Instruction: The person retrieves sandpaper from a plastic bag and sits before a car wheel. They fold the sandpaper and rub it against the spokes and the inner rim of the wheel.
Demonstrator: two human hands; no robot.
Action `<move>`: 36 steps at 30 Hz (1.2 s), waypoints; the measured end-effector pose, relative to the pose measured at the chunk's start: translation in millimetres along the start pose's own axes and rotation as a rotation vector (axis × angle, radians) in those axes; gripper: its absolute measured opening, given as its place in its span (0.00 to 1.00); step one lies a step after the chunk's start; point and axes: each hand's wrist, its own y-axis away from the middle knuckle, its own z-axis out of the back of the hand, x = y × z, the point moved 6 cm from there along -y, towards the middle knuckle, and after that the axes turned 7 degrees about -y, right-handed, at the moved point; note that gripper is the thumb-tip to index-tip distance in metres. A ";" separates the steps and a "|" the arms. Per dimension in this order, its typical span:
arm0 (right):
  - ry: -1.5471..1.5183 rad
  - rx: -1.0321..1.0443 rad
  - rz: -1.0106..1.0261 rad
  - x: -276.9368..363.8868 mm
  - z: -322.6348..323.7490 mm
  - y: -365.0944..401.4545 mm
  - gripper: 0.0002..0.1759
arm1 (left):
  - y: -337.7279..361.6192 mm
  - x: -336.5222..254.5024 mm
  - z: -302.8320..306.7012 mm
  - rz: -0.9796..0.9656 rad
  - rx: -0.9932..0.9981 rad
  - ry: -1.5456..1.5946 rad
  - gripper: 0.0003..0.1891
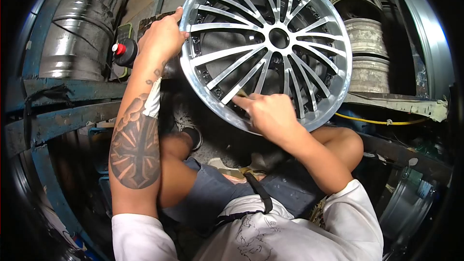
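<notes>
A large alloy wheel rim (222, 26) with bright machined spokes and dark recesses stands tilted in front of me, above my lap. My left hand (162, 34) is closed around its left edge, thumb on the near lip and a finger at the outer side. Low on the wheel, my right hand (270, 113) presses in a pinch against a lower-left spoke. Something small and pale shows at its fingertips, too little to name. A white wrap is at my left forearm.
Grey metal cylinders (79, 34) lie at the upper left, beside a black bottle with a red cap (126, 52). Stacked bare rims (367, 43) stand at the right. Blue metal frames (63, 92) flank me, and a yellow hose (377, 121) runs on the right.
</notes>
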 end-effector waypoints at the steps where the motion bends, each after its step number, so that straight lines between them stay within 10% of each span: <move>1: -0.057 -0.066 0.058 4.6 3.9 -1.7 0.26 | -0.7 -1.4 0.7 -0.029 -0.027 -0.019 0.37; 14: 0.008 -0.095 0.046 2.5 7.6 17.3 0.26 | 5.3 -2.7 4.8 -0.013 0.010 -0.010 0.37; 19: -0.407 -0.434 -0.039 -7.6 44.1 12.7 0.21 | 4.2 -3.1 6.8 -0.021 0.022 -0.015 0.37; 36: -0.488 -0.117 -0.129 -21.3 6.2 11.1 0.12 | 3.6 -3.3 5.6 -0.033 -0.006 -0.003 0.36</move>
